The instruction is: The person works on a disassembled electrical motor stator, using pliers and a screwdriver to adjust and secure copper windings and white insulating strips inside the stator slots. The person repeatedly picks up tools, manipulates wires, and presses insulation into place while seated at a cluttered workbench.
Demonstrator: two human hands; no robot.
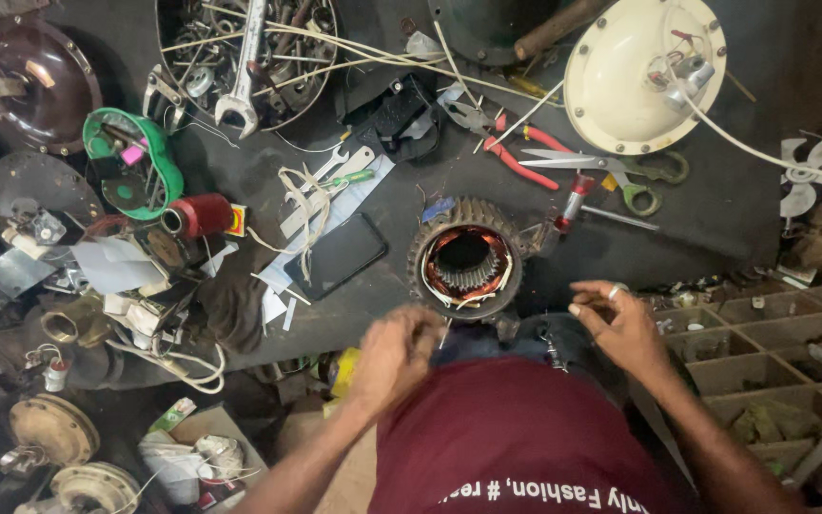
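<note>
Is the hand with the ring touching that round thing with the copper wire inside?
Apart. The head view shows the right hand hovering to the right of the round motor stator, with a strip of dark table between them.

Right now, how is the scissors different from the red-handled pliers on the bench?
The scissors has green loop handles and long pale blades pointing left; the red-handled pliers has straight red handles and short dark jaws. The scissors lies to the right of the pliers, its blade tips near the pliers' handles. Both lie flat on the dark bench, beyond either hand.
</note>
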